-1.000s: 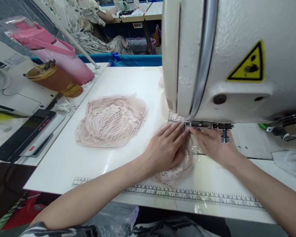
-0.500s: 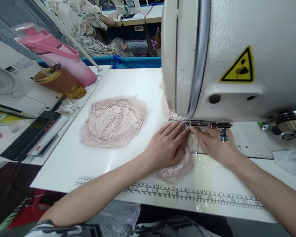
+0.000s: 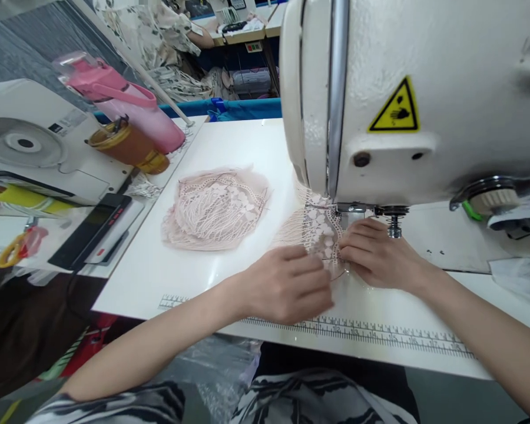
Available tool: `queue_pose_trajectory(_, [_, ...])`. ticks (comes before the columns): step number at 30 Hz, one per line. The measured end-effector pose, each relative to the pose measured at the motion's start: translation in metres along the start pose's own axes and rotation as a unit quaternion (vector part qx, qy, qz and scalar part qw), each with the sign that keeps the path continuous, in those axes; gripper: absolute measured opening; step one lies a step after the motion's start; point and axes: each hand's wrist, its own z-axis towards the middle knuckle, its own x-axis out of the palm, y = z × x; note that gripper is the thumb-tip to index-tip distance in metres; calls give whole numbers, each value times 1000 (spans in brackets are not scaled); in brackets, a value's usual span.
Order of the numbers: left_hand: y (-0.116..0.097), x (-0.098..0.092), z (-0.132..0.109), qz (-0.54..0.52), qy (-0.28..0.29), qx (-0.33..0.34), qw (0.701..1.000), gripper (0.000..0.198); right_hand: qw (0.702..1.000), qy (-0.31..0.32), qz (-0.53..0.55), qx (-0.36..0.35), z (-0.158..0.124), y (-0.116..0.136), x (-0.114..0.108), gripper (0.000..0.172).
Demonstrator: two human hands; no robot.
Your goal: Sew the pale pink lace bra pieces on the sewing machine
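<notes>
A piece of pale pink lace fabric (image 3: 317, 227) lies partly under the head of a white sewing machine (image 3: 393, 53), by its presser foot (image 3: 351, 207). My right hand (image 3: 375, 253) is closed, with its fingertips on the lace's right edge. In front of the lace is my left hand (image 3: 291, 285), its fingers curled in and slightly blurred. Whatever the left fingers hold, if anything, is hidden. Another stack of pink lace pieces (image 3: 216, 209) rests on the table to the left.
A printed ruler (image 3: 357, 333) runs along the front edge of the white table (image 3: 247, 141). At left stand a pink bottle (image 3: 132, 106), a brown cup (image 3: 130, 147), a black device (image 3: 90, 232) and orange-handled scissors (image 3: 11, 250). Another person's arm (image 3: 199, 38) shows behind.
My left hand has come off the lace by the presser foot, back toward me, and its fingers have curled. More lace shows now. The right fingers have drawn in at its edge. The view has shifted.
</notes>
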Motion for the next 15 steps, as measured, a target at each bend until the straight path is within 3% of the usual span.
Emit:
queue_pose_trajectory(3, [-15,-9,-17,89,44,90,991,12,999,4,48,-10,-2,-1,3,21])
queue_pose_trajectory(6, [-27,-5,-34,172,89,84,977,10,997,3,74,-8,-3,-1,1,19])
queue_pose_trajectory(8, [-33,-1,-41,181,88,55,978,15,996,3,85,-1,-3,-1,-1,18])
queue_pose_trajectory(10, [-37,1,-42,142,58,-13,988,18,995,1,101,-1,-2,-1,-2,17])
queue_pose_trajectory(12, [-38,-4,-37,56,28,-142,988,17,993,6,116,-7,-2,-2,-2,13])
queue_pose_trajectory(15, [-31,-21,-22,-85,34,-348,933,14,993,23,116,-12,-3,-2,0,22])
